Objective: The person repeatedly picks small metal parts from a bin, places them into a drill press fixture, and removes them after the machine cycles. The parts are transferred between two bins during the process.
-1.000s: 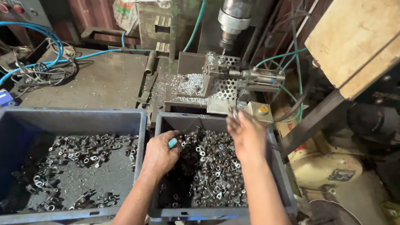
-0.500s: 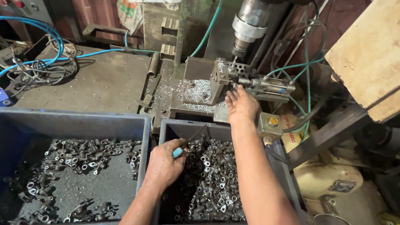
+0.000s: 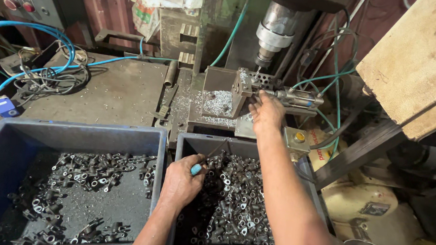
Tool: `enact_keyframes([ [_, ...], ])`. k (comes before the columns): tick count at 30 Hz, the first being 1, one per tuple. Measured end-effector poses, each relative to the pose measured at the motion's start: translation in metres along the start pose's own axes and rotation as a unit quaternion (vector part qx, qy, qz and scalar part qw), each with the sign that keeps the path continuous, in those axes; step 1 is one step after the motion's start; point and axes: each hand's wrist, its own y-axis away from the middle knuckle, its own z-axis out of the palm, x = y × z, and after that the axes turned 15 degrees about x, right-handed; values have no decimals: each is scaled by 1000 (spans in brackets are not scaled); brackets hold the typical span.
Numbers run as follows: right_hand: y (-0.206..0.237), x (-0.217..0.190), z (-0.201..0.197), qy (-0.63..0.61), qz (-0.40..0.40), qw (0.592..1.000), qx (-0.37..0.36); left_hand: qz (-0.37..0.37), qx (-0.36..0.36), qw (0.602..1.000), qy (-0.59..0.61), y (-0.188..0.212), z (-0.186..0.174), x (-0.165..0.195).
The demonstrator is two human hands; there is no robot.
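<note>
A: In the head view, what did the person's left hand [image 3: 181,181] have?

B: It was curled closed around a thin tool with a blue handle [image 3: 196,169], the dark tip pointing up and right. The hand hung over the near-left part of the right bin [image 3: 189,148], just above the small metal parts [image 3: 236,198] heaped inside.

A: And the right hand [image 3: 267,111]?

B: It was stretched out well past that bin, up at the metal jig [image 3: 245,86] under the drill spindle [image 3: 274,33]. The fingers were bent against the jig's side. Whether they pinched a part could not be told, since the fingertips were hidden against the metal.

A: So the 2 hands were apart?

B: Yes, well apart, the left low over the bin and the right up at the machine.

A: What lay around them?

B: A second, left bin [image 3: 73,132] stood just beside the first, holding more of the same parts [image 3: 83,177] spread thinly over dark grit. Bright metal shavings [image 3: 216,101] sat piled on the machine table left of the jig. A small air cylinder [image 3: 299,98] ran off to the right of the jig, with green hoses [image 3: 324,78] looping behind it. Blue hoses [image 3: 48,31] and a tangle of cable [image 3: 51,79] lay on the grey bench [image 3: 115,94] at the left. A yellow push button [image 3: 299,137] sat on a box just right of the forearm.
</note>
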Motion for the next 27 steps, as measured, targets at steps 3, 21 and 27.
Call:
enact_keyframes([
  [3,10,-7,0,65,-27,997,-42,-8,0,1000,1,0,-1,1],
  [21,158,-85,-182,473,-587,653,-73,40,19,999,10,-1,-4,1],
  [27,232,4,-227,561,-457,680,-122,20,0,1000,-24,3,-7,0],
])
